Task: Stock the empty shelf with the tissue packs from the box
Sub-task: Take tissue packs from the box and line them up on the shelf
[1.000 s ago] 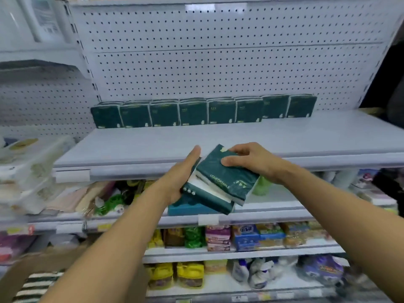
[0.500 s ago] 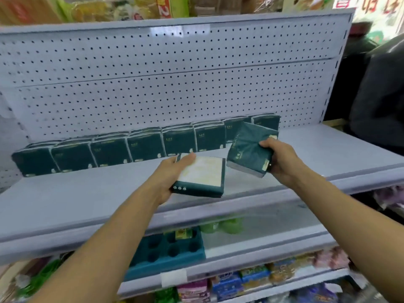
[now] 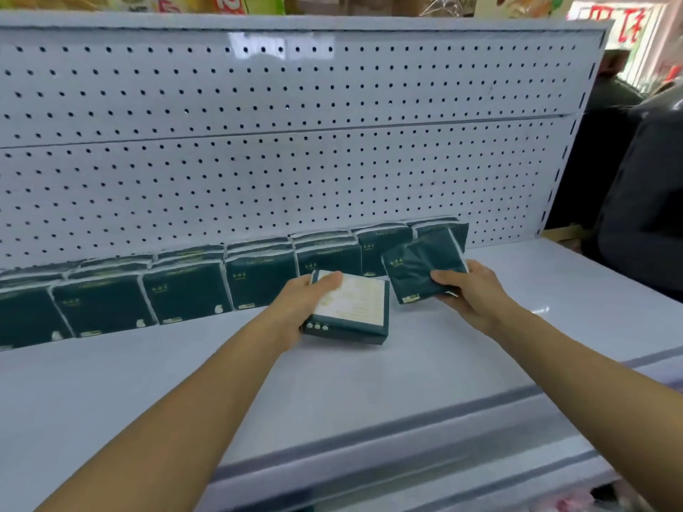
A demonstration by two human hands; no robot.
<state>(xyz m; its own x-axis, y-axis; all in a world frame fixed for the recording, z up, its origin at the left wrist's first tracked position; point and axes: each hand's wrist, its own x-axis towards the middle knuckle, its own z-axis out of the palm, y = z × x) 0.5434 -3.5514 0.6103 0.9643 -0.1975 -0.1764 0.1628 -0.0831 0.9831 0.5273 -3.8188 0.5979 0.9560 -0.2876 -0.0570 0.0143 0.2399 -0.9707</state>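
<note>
A row of several dark green tissue packs [image 3: 184,290] stands upright along the pegboard at the back of the pale grey shelf [image 3: 406,371]. My left hand [image 3: 299,308] grips a dark green pack with a cream label face up [image 3: 351,308], held low over the shelf's middle. My right hand [image 3: 465,290] grips another dark green pack [image 3: 421,267], tilted, just in front of the right end of the row. The box is out of view.
The white pegboard back panel [image 3: 295,160] rises behind the row. Bare shelf surface lies right of the row [image 3: 554,275]. A dark bulky shape [image 3: 646,201] stands past the shelf's right end. Packaged goods sit on top of the unit [image 3: 221,1].
Both hands have carried their packs forward over the shelf. The right hand's pack has come down close to the right end of the row. The camera has moved nearer.
</note>
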